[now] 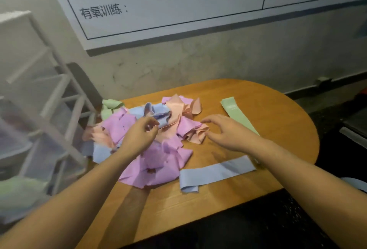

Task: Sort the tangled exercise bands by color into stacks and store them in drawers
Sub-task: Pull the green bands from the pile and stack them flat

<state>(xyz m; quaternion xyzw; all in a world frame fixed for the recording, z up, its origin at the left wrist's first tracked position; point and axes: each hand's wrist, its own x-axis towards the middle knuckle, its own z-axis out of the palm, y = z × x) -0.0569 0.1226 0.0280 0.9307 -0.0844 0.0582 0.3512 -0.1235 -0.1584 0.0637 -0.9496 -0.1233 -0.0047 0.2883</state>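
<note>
Partly, hands (139, 135) covering tangled bands (151, 161)

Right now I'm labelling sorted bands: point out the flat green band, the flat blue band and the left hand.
flat green band (237, 117), head view, its middle.
flat blue band (217, 171), head view, its middle.
left hand (140, 135), head view, back of hand.

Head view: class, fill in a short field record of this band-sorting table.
surface: rounded wooden table
pile: tangled pink, peach, blue and green fabric bands
sorted flat: light blue band near edge; light green band at right
left hand: pinches a blue band in the pile
right hand: open, over pile's right edge
storage: white drawer rack at left
</note>
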